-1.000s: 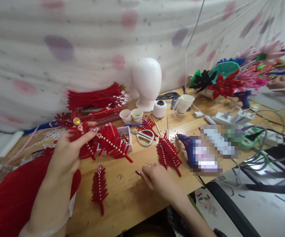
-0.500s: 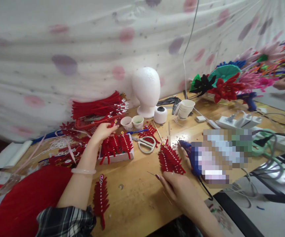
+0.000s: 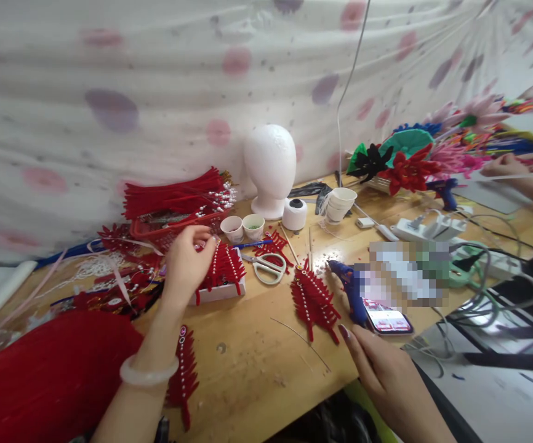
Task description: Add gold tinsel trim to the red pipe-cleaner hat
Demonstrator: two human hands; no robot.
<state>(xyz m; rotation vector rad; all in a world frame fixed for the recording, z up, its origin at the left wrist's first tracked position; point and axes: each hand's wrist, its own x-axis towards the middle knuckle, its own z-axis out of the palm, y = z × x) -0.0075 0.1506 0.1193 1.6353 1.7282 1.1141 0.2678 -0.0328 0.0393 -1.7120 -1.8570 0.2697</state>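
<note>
My left hand [image 3: 188, 261] is over a white box [image 3: 223, 291] of red beaded chenille leaves [image 3: 232, 261]. Its thumb and fingertips are pinched together, seemingly on one red leaf, mostly hidden behind the hand. At the front edge of the table, my right hand [image 3: 386, 369] lies with its thumb and forefinger stretched out and nothing visible in them; its other fingers are hidden. Just beyond those fingertips rest joined red leaves [image 3: 312, 298] with bead rows. Another beaded red leaf [image 3: 184, 375] lies beside my left forearm. A thin wire [image 3: 301, 341] sits between the hands.
Scissors [image 3: 270, 269], paper cups [image 3: 253, 227], a white foam head [image 3: 271, 166] and a thread cone [image 3: 294, 214] stand behind. A blue glue gun [image 3: 349, 286] and phone [image 3: 389, 319] are at right, near cables and a power strip [image 3: 426, 229]. Another person's hands [image 3: 506, 166] work far right.
My left hand has come down and closer over the white box. My right hand has slid right and let go of the joined red leaves. More of the phone shows.
</note>
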